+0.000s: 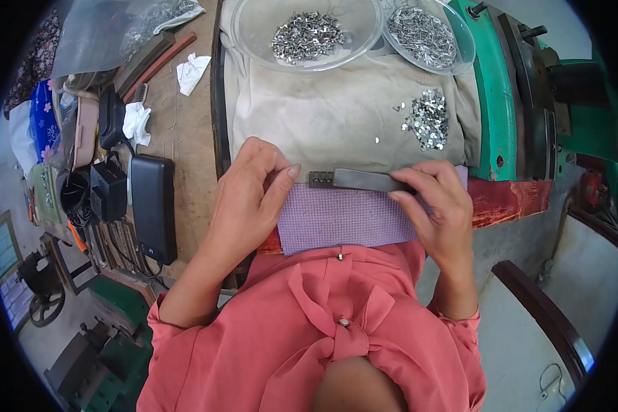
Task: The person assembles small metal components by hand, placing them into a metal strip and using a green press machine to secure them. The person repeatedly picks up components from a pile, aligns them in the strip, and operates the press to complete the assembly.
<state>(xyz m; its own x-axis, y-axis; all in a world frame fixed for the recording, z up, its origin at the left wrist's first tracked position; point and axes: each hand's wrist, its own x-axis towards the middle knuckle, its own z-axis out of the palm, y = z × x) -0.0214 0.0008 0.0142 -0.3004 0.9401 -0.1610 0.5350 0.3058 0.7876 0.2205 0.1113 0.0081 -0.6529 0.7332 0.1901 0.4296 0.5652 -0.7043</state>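
Observation:
My right hand [436, 202] grips one end of a dark grey metal bar [364, 180] between thumb and fingers. The bar lies level across the front edge of a beige cloth [323, 117], just above a purple checked cloth [350, 216]. At its left end is a slotted block [321, 179] with small pieces in its slots. Just left of that block, my left hand [254, 189] is closed, thumb against curled fingers. Whatever it may pinch is hidden. Beyond my right hand lies a loose pile of small shiny metal pieces [429, 120].
At the back stand two clear plastic bowls, a larger one [254, 48] and a smaller one [467, 51], both holding small metal parts. A green machine [491, 137] borders the right side. On the wooden bench [189, 137] at left lie a black power bank [152, 206], cables and crumpled tissue [192, 72].

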